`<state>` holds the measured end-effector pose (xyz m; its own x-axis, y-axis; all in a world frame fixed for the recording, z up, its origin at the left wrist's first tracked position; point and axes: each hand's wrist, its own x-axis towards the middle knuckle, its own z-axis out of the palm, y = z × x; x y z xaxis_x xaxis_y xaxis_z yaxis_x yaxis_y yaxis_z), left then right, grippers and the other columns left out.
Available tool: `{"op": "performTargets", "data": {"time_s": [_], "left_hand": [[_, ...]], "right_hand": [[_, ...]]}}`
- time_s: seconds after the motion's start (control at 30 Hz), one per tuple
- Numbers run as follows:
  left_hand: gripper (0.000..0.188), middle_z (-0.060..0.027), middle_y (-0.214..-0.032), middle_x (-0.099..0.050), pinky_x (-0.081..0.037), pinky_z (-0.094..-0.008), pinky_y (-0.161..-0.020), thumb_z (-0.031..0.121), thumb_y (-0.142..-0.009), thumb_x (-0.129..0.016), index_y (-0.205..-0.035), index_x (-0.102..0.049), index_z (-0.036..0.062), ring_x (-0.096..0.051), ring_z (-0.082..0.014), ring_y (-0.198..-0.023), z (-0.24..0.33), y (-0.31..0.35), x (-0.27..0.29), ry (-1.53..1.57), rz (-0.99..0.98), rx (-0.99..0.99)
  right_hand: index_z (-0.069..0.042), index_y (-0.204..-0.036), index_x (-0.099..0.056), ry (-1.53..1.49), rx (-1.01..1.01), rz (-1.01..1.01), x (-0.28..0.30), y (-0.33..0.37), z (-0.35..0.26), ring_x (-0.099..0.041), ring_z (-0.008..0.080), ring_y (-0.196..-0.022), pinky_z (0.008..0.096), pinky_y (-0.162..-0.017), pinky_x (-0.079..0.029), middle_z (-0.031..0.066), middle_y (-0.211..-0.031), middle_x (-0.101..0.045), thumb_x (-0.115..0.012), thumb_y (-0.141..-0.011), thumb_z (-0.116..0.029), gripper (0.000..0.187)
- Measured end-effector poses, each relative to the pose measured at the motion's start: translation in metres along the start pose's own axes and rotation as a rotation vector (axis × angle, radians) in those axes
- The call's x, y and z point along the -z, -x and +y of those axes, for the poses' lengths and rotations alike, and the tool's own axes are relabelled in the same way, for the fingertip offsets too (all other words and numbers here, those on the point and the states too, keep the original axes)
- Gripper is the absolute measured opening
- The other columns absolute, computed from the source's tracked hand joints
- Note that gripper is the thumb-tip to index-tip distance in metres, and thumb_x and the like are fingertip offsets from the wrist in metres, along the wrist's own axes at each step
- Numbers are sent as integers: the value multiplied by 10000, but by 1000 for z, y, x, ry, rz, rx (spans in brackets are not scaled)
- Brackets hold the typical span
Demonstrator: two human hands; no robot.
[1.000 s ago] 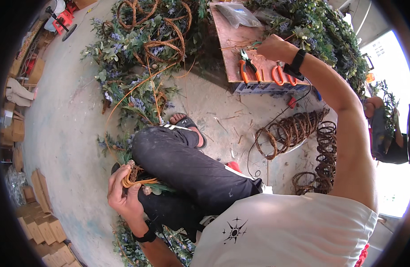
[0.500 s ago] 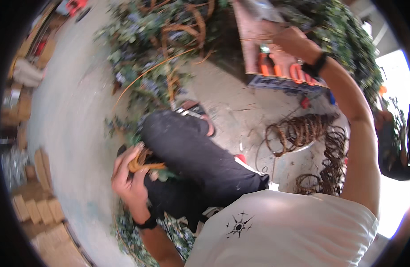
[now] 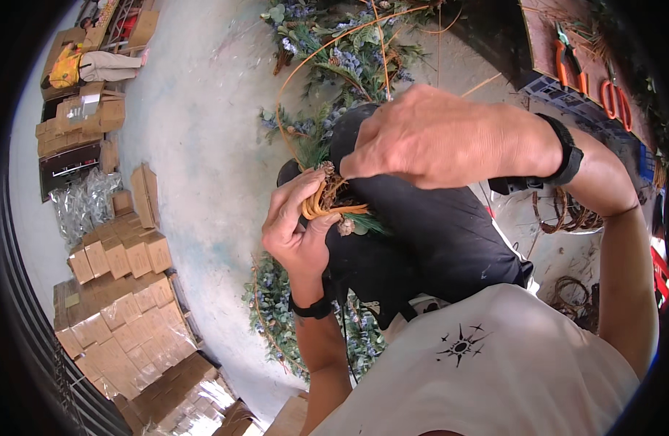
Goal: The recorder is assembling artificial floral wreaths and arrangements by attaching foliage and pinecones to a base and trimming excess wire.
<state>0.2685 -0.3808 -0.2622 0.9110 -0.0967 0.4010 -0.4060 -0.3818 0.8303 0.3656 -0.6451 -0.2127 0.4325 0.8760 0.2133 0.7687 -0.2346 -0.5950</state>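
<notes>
My left hand (image 3: 294,221) is closed around a bent bundle of orange-tan vine strands (image 3: 321,207), held over my dark-trousered lap. Small pine cones (image 3: 346,227) and green needle sprigs (image 3: 369,222) stick out beside the bundle. Just above and to its right is my right hand (image 3: 443,142), fingers pinched together by the bundle's upper edge; what they hold is hidden. A long thin orange strand (image 3: 296,71) arcs up from near my left hand toward the far side. Beyond my knees lies a leafy garland (image 3: 341,65) with blue-violet flowers.
Orange-handled pliers (image 3: 569,62) and red-handled scissors (image 3: 615,102) lie on a board-topped blue crate (image 3: 589,109) at far right. Brown vine coils (image 3: 567,214) rest on the floor at right. Cardboard boxes (image 3: 123,320) are stacked at left; a person in yellow (image 3: 67,70) is beyond.
My right hand has come from the crate of tools to the bundle in my left hand. The view has swung left, showing more boxes.
</notes>
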Motion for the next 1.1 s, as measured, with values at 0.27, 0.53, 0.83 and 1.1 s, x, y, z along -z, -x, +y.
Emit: {"op": "performTargets", "data": {"time_s": [0.27, 0.53, 0.83, 1.1], "left_hand": [[533, -204, -1202, -723, -582, -368, -921, 224, -833, -883, -1260, -685, -26, -714, -303, -1115, 2, 4, -5, 5, 34, 48], [516, -159, -1226, -731, -594, -253, -736, 112, -820, -890, -1247, -619, 10, -730, -177, -1004, -10, 8, -17, 250, 126, 3], [487, -176, -1188, -750, -581, -250, -692, 89, -802, -896, -1177, -588, 38, -737, -202, -1028, -11, 5, -4, 187, 111, -40], [464, -135, -1162, -767, -571, -244, -624, 129, -768, -919, -1129, -633, 74, -742, -162, -932, -21, 10, -11, 262, 187, -52]], "right_hand": [[-66, -1131, -686, 50, 110, 28, -7, -11, 5, -686, 374, -978, 472, -820, -555, 168, -964, -709, -604, -835, -35, 308], [-76, -1181, -673, 180, 112, -106, 10, -22, -1, -697, 365, -927, 466, -743, -567, 130, -937, -697, -651, -776, -36, 407], [-83, -1159, -721, 363, 69, -171, 15, -37, -19, -702, 286, -816, 407, -655, -559, 65, -952, -722, -733, -693, 35, 481], [-114, -1209, -693, 429, 22, -270, 18, -45, -34, -705, 281, -810, 391, -637, -557, 43, -986, -724, -733, -704, -39, 512]]}}
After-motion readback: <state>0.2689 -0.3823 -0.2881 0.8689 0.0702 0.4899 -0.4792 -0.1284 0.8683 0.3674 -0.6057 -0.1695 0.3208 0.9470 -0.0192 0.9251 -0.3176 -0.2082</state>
